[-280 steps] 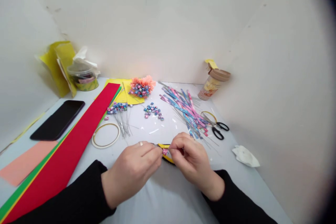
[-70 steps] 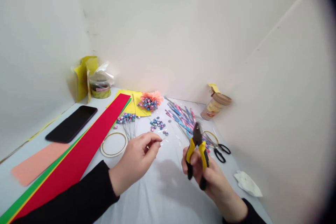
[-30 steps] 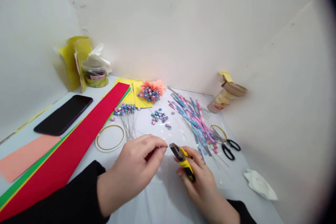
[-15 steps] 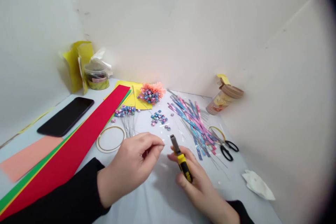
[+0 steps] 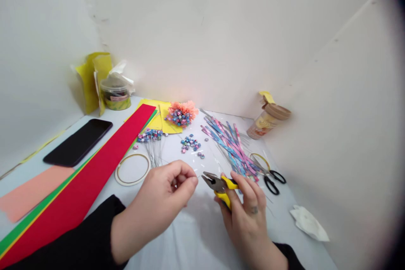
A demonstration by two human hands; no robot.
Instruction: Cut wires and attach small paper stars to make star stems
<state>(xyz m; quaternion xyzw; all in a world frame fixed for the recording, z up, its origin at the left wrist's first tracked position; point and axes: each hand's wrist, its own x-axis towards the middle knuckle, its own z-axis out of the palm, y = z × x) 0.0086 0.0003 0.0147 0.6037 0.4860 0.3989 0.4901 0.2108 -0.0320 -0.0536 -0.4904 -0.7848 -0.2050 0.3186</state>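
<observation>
In a closed pinch, my left hand (image 5: 164,202) holds a thin wire (image 5: 199,176), whose short end pokes out toward the right; most of it is hidden by the fingers. My right hand (image 5: 247,219) is wrapped round yellow-and-black pliers (image 5: 217,183). Their jaws are parted and point left, close to the wire end; I cannot tell whether they touch it. Beyond my hands lie loose folded paper stars (image 5: 190,143) in blue and pink. A bunch of wires topped with such stars (image 5: 151,136) lies behind my left hand.
Patterned paper strips (image 5: 228,143) and black-handled scissors (image 5: 270,181) lie to the right, near a tilted paper cup (image 5: 265,122). At the left are a phone (image 5: 79,141), a red sheet (image 5: 104,168) and a tape roll (image 5: 118,173). An orange paper flower (image 5: 182,114) sits at the back.
My right hand has turned the pliers from edge-on to flat, with the jaws now parted and pointing left beside the wire end. My left hand keeps its pinch, almost in place.
</observation>
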